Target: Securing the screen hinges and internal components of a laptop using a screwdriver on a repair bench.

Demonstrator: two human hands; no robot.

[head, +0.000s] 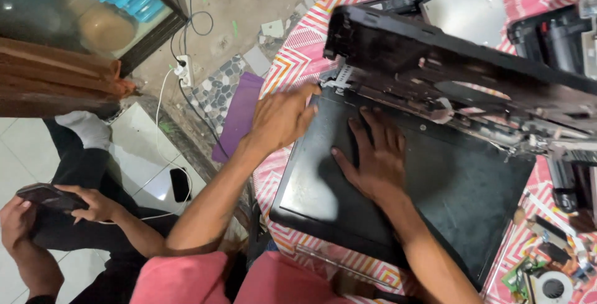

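- Laptop [435, 173], opened wide, lies at the worktop's [298, 61] left edge; its base is stripped to bare frame, lid not yet detached.
- Left hand [283, 117] presses open at the hinge corner [336, 79]; right hand [373, 158] lies flat, grip open, on the lid.

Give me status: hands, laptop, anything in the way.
Left hand at the hinge corner, fingers spread. Right hand flat on the dark laptop lid. Laptop base tilted up, underside exposed. Loose parts lie at the right table edge.
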